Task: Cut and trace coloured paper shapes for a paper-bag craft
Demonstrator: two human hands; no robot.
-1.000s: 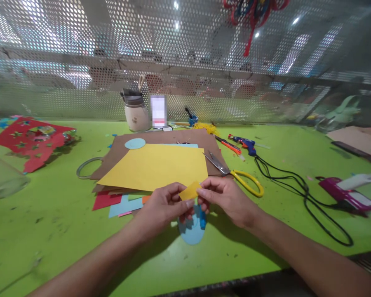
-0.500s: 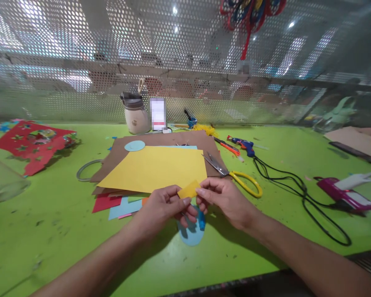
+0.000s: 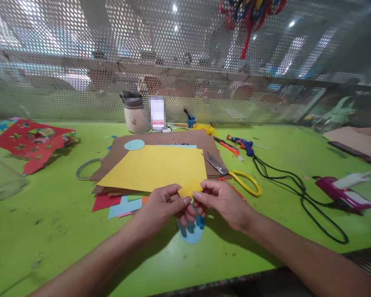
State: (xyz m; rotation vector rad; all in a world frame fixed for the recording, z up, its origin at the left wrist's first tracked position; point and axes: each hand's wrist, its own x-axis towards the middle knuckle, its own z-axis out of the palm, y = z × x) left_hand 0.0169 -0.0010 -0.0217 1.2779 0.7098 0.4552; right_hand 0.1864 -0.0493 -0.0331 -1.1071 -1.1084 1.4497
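Two bare hands close together above a green table (image 3: 111, 264), thumbs and fingers pinched on one small yellow slip (image 3: 189, 189). The left hand (image 3: 165, 206) has the slip by its near left part; the right hand (image 3: 225, 202) has it by the right end. Seen from the room, the slip is raised clear of the table, with a yellow sheet (image 3: 154, 167) of nearly the same colour behind it, so a crooked edge or poor grip could pass unnoticed. Unequal pull between the two pinches could buckle or tear so small a piece; a slackened thumb could let it fall towards the pale blue disc (image 3: 191, 236) below. A small blue object (image 3: 201, 222), partly hidden by the fingers, appears over that disc; whether it lies there cannot be told, but a lowered right hand might knock it aside.

The scissors (image 3: 224, 171), blades parted, lie at the right edge of the yellow sheet, handles just beyond the right hand: a forward stray could swing the points and scratch or shift the sheet. A red stick (image 3: 238, 194) near the handles might roll if nudged. Farther right, the glue gun (image 3: 246, 146) and looped black cord (image 3: 304, 189) present a lesser hazard: an outward sweep could snag the cord and drag the gun, whose heat cannot be judged from here
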